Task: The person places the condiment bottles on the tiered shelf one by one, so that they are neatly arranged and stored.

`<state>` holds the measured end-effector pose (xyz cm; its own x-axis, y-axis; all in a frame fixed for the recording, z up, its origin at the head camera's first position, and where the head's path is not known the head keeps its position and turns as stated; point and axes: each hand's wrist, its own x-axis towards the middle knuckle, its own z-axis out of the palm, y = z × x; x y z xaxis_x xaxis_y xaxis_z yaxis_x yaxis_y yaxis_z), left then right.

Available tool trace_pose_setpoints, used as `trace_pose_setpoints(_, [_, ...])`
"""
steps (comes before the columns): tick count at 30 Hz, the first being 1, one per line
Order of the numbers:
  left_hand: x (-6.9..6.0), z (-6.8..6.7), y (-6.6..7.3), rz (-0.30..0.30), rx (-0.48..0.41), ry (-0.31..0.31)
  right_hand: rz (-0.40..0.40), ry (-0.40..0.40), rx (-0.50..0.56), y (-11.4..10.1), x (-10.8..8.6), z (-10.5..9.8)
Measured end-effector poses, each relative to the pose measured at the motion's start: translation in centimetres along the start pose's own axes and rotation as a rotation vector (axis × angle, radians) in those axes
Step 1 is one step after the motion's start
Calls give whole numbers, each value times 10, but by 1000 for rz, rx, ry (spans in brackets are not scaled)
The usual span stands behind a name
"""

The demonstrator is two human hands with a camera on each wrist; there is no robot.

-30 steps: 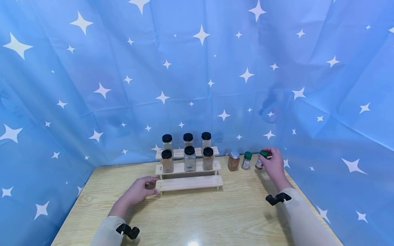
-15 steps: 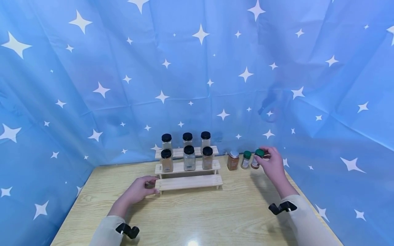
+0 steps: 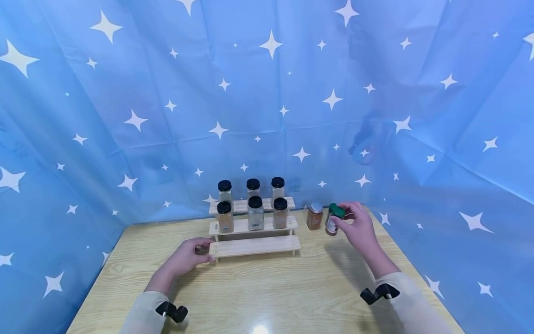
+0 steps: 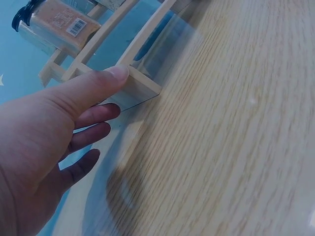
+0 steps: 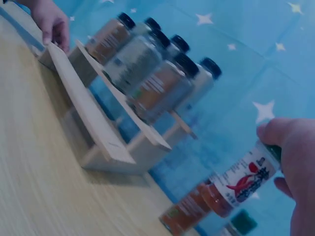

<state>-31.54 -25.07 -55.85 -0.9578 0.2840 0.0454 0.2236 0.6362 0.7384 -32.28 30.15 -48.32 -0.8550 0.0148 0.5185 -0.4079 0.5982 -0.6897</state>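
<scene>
Green-capped jar [image 3: 336,218] has moved left with my right hand [image 3: 359,229] over the last second; it's now in front of the second green-capped jar [image 5: 243,221]. Right fingers are clamped up at its cap, body hanging tilted, looks lifted. Risk: high grip lets it swing or slip, base clips the silver-capped jar [image 3: 314,217] just left. Left hand [image 3: 187,258] pinches the wooden rack [image 3: 255,246] end; any tug there could topple the black-capped jars [image 3: 256,215].
</scene>
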Motion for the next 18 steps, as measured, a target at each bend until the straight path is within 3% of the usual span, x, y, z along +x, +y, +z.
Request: trace_pose_setpoints(18, [2, 1, -2, 10, -2, 5, -92, -202, 99, -48, -14, 64])
